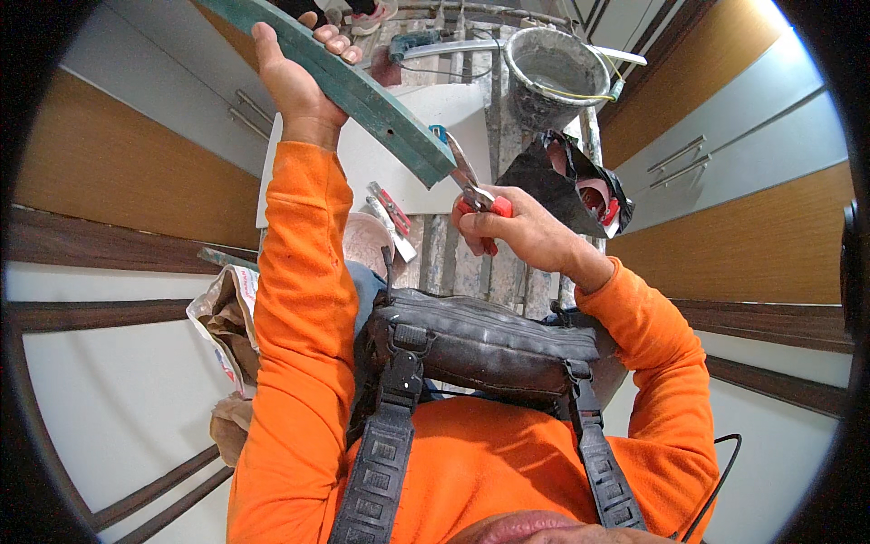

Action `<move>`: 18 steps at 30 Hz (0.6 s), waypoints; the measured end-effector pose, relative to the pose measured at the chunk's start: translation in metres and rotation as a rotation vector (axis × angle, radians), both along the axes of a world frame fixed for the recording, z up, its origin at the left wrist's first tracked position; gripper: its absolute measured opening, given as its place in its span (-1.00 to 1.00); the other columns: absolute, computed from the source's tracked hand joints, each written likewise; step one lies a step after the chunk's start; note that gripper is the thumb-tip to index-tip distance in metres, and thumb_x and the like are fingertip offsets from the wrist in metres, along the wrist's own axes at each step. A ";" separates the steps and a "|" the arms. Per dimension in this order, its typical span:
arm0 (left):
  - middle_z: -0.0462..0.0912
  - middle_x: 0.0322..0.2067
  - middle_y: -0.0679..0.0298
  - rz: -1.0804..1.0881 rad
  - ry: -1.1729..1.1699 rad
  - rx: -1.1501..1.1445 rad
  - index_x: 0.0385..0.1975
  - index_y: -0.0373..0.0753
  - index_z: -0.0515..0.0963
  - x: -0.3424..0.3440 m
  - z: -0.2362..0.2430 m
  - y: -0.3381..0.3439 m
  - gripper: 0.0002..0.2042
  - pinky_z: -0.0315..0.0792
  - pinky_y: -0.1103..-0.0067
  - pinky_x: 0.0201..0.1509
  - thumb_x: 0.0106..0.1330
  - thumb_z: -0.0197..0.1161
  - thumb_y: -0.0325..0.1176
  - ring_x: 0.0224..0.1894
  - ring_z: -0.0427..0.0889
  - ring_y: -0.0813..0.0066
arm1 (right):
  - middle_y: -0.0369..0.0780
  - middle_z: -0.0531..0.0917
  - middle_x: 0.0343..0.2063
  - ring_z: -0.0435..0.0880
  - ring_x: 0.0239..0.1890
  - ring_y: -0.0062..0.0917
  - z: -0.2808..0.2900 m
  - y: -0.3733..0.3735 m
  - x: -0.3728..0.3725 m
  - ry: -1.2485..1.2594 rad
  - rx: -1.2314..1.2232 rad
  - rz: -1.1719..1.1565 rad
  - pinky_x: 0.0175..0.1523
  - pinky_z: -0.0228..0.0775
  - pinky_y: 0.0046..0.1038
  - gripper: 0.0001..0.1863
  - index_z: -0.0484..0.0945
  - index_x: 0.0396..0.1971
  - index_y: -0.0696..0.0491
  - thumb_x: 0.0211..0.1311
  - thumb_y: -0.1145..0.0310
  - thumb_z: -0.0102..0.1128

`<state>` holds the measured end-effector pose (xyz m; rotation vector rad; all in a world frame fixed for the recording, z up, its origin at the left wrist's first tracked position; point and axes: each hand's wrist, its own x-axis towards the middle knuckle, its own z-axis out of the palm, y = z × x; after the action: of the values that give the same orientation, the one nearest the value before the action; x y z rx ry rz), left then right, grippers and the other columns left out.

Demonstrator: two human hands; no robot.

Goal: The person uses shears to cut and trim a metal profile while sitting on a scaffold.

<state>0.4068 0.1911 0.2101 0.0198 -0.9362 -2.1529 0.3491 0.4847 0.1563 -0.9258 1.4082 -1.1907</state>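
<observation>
A long green metal channel (372, 113) slants from the upper left down toward the middle. My left hand (304, 86) is closed around it near its upper end, with the thumb on one side and fingertips over the other edge. My right hand (535, 231) grips a pair of tin snips (464, 172) by their red handles. The snips' jaws are at the channel's lower end; whether they bite into the metal I cannot tell. Below the channel lie a red utility knife (392, 210) and a pale flat-handled tool (399, 240), close to a dusty round bowl (370, 238).
A white board (467, 104) lies under the channel on slatted planks (462, 281). Beyond are a mortar-stained bucket (539, 104), a black plastic bag (535, 172) and a teal power tool (417, 43). A paper sack (222, 308) stands left. Cabinets (734, 172) flank both sides. Another person's shoe (373, 18) shows above.
</observation>
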 end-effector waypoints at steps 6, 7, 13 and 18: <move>0.36 -0.46 0.28 -0.137 0.112 -0.010 -0.09 -0.27 0.40 0.002 0.001 -0.011 -0.39 0.35 0.45 -0.37 0.50 -0.23 0.27 -0.47 0.37 0.47 | -0.39 0.45 -0.68 0.37 -0.67 -0.69 0.001 0.000 0.007 -0.052 0.028 0.016 -0.55 0.20 -0.52 -0.76 0.49 -0.45 0.09 0.35 0.25 0.11; 0.36 -0.45 0.28 -0.198 0.155 -0.001 -0.08 -0.27 0.40 0.004 0.001 -0.017 -0.39 0.34 0.45 -0.36 0.50 -0.23 0.27 -0.47 0.37 0.47 | -0.38 0.44 -0.69 0.37 -0.68 -0.69 0.001 0.000 0.007 -0.078 0.017 0.017 -0.56 0.20 -0.52 -0.75 0.48 -0.46 0.09 0.36 0.25 0.11; 0.36 -0.44 0.28 -0.293 0.263 -0.031 -0.05 -0.28 0.41 0.005 0.002 -0.023 -0.38 0.34 0.44 -0.35 0.49 -0.21 0.26 -0.45 0.38 0.47 | -0.37 0.41 -0.69 0.38 -0.66 -0.68 0.002 0.000 0.015 -0.191 0.040 -0.027 -0.55 0.21 -0.52 -0.68 0.43 -0.49 0.09 0.41 0.21 0.15; 0.37 -0.48 0.32 -0.163 0.181 0.031 -0.07 -0.26 0.44 0.009 0.007 -0.012 -0.42 0.37 0.48 -0.41 0.47 -0.10 0.24 -0.51 0.40 0.50 | -0.38 0.41 -0.67 0.38 -0.63 -0.69 0.010 0.000 0.017 -0.105 0.054 -0.001 -0.51 0.23 -0.53 -0.69 0.49 -0.43 0.11 0.42 0.17 0.15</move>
<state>0.4157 0.1794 0.2176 -0.2400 -0.8237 -2.2741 0.3661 0.4845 0.1664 -0.8133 1.3502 -1.1796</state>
